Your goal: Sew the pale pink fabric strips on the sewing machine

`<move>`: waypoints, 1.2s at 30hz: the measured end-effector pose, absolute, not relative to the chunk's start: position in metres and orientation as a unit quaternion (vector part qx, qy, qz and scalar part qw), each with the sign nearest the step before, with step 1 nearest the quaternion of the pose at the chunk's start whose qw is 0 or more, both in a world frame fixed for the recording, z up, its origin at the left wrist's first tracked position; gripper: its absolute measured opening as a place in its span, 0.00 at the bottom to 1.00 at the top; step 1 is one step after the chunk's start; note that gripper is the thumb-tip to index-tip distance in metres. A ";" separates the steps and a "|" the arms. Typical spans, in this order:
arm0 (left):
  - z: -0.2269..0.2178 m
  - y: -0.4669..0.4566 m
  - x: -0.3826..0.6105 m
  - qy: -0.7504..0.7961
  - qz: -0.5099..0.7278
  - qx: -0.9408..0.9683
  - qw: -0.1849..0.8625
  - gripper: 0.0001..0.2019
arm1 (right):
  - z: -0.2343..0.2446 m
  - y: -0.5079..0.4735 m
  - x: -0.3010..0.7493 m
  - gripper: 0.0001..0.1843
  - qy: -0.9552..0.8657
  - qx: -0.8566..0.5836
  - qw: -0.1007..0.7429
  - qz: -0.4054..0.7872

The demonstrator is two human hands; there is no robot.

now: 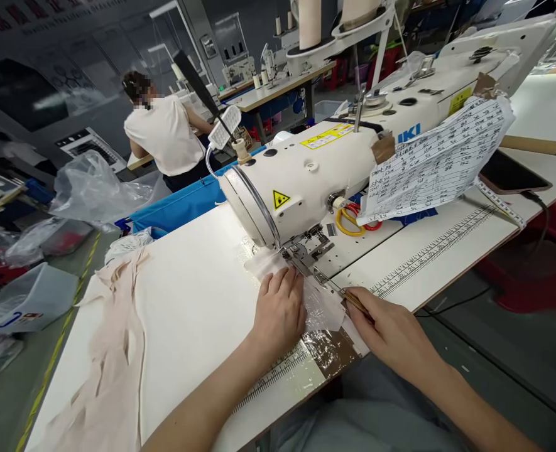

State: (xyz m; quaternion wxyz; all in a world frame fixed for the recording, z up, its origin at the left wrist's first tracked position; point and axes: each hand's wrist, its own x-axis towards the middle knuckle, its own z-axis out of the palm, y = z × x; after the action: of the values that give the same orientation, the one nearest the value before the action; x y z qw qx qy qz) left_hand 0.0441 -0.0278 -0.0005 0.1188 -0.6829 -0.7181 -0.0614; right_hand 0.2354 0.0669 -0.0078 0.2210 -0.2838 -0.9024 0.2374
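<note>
My left hand (280, 307) lies on a pale pink piece of fabric (263, 262) at the needle area of a white sewing machine (301, 169). Its fingers are extended and lie close together, pressing the fabric down beside the presser foot (291, 252). In my right hand (381, 323) is a slim tool with a brown handle (359, 302) and thin metal end, pointing toward the presser foot; its exact kind is unclear. Clear plastic film (322, 307) covers the table between both hands. Where the fabric passes under the foot is hidden.
Pink fabric strips (112, 351) lie along the table's left side. Yellow-handled scissors (350, 223), a handwritten sheet (438, 163) and a phone (513, 172) are at the right. A blue cloth bin (178, 210) stands behind the table. Another person (167, 135) sits farther back.
</note>
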 end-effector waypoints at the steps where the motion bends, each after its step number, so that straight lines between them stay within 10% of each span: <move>1: 0.000 -0.028 0.046 -0.720 -0.062 -0.682 0.117 0.20 | -0.008 0.068 0.236 0.13 -0.899 -0.285 0.222 0.248; 36: -0.003 -0.032 0.054 -0.720 -0.062 -0.684 0.104 0.23 | -0.015 0.067 0.241 0.14 -0.872 -0.306 0.255 0.284</move>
State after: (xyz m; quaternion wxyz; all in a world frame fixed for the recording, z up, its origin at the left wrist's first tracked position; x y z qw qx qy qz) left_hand 0.0536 -0.0317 -0.0028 0.1037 -0.6839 -0.7195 -0.0621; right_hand 0.2405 0.0670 -0.0150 0.2552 -0.3057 -0.8721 0.2843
